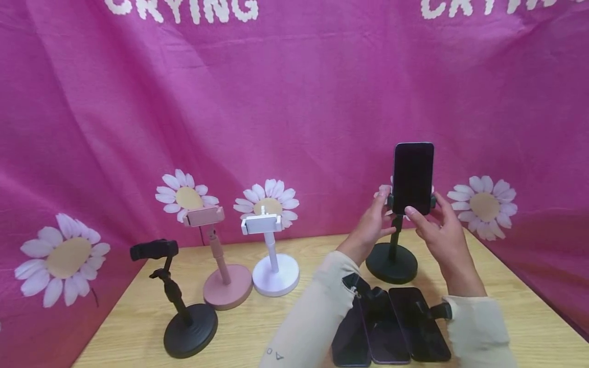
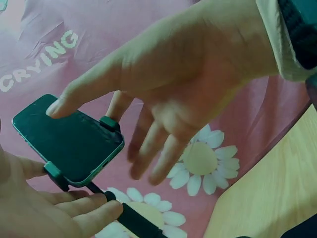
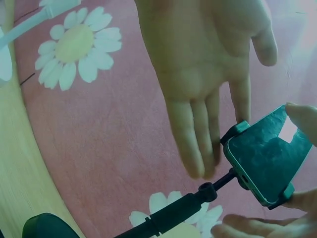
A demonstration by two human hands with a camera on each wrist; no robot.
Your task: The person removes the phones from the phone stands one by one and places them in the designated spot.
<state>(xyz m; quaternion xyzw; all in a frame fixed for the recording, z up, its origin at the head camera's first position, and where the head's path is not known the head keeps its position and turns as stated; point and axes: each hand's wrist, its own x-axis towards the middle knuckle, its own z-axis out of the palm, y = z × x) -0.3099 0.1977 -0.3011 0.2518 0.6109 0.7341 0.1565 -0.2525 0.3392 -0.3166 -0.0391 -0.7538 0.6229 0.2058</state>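
A dark-screened smartphone (image 1: 413,174) stands upright in the clamp of a black phone stand (image 1: 391,266) at the right. To its left is my left hand (image 1: 370,225), its fingers fairly straight. In the right wrist view, the left index fingertip meets one clamp pad (image 3: 234,132), while the thumb stays apart. My right hand (image 1: 444,237) is at the other side, with its index finger along the opposite clamp pad (image 2: 110,124). Its extended thumb lies in front of the screen, apparently without touching it. Neither hand wraps around the phone.
Three more smartphones (image 1: 420,324) lie side by side below my wrists. Further left stand a white phone stand (image 1: 276,276), a pink one (image 1: 227,287) and another black one (image 1: 190,332), their holders holding no phone. A magenta daisy-print cloth (image 1: 294,102) hangs behind the wooden table (image 1: 267,327).
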